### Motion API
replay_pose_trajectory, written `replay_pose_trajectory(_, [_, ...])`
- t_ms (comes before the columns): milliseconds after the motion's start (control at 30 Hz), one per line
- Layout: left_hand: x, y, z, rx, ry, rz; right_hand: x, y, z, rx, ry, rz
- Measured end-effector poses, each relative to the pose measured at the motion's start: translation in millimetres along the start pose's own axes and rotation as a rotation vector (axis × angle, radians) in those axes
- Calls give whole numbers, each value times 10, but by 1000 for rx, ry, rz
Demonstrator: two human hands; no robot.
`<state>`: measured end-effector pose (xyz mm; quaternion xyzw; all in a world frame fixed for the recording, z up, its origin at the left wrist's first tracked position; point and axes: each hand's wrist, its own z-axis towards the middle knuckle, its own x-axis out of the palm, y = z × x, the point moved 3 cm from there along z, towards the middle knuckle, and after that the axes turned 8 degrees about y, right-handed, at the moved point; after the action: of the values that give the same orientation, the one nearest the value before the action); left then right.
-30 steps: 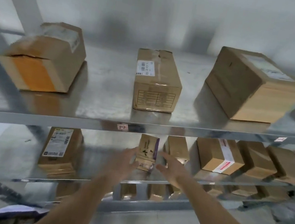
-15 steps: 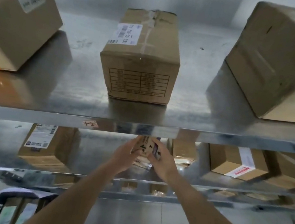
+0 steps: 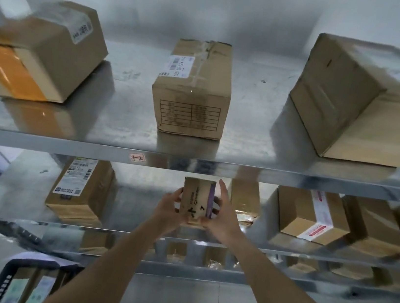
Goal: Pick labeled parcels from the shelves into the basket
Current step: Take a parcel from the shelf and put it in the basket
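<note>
- Metal shelves [image 3: 192,165] fill the view, with two tiers of cardboard boxes and a third, blurred tier below.
- Big box [image 3: 370,103] stands at the right of the top shelf, turned at an angle.
- Orange-taped box [image 3: 40,52] sits at the left of the top shelf, also angled.
- Middle box [image 3: 193,91] stands between them, well apart from both, a white label on its top.
- Labeled box [image 3: 78,188] rests on the lower shelf, to the left of the hands.
- Basket [image 3: 21,283] shows at the bottom left, holding flat packets.
- Small parcel [image 3: 197,201] is upright at the front of the lower shelf, a purple strip down its right edge.
- Left hand [image 3: 169,210] grips its left side; right hand [image 3: 223,216] grips its right side, fingers extending up along the edge.
</note>
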<state>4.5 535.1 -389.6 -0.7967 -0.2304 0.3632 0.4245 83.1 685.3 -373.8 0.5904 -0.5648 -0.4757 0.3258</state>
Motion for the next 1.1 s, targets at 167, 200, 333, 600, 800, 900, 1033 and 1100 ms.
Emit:
replay_pose_trajectory(167, [-147,-157,-565,22,-41,-155,153,323,-453,1,-93,-112])
replay_pose_trajectory(200, [-185,-186,-686,10,-54,-185,202,394,-551,-11,-114,-123])
replay_pose_trajectory(333, [-334,-384,-1236,7,-83,-343,415,648,-952,-79,-166,-3])
replay_pose_trajectory(600, [-526,-546,-2147,77,-146,-349,643,1043,-1671,-143,-249,69])
replay_pose_trajectory(800, [-647,-590,-2529,145,-25,-343,782,1217,-2068,-177,-121,-13])
replay_pose_trajectory(900, [-716,-638,-2632,172,-12,-330,820,1313,-2207,-223,-107,-73])
replay_pose_trajectory(1033, [-736,-703,-2734,190,-27,-285,844,1427,-2296,-247,-160,-75])
replay_pose_trajectory(1100, [-726,-740,-2780,190,-32,-313,849,1463,-2316,-257,-193,-78])
